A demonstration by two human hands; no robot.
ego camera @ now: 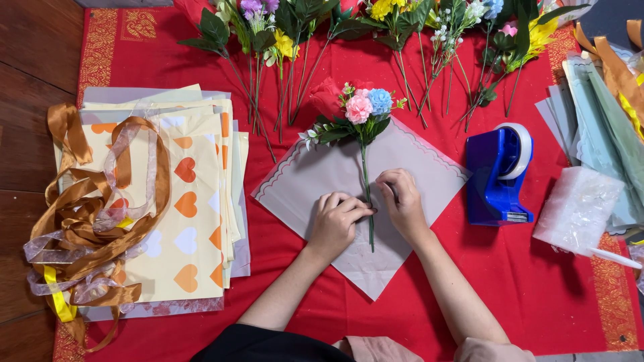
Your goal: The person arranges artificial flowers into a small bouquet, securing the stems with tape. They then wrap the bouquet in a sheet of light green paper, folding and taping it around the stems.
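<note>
A small bunch of pink, blue and red artificial flowers (359,107) lies on a grey paper square (315,181) mid-surface, stems running toward the person. The left hand (333,223) and right hand (402,201) flank the stems (366,184), fingers curled closed, pinching them; a blue tape dispenser (500,175) stands toward the right edge.

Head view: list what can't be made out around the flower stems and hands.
- Whether tape sits on the flower stems: the left hand and right hand cover that spot.
- Flower heads in the back row: cut off by the top edge.
- Contents of the white plastic bag: cloudy film.
</note>
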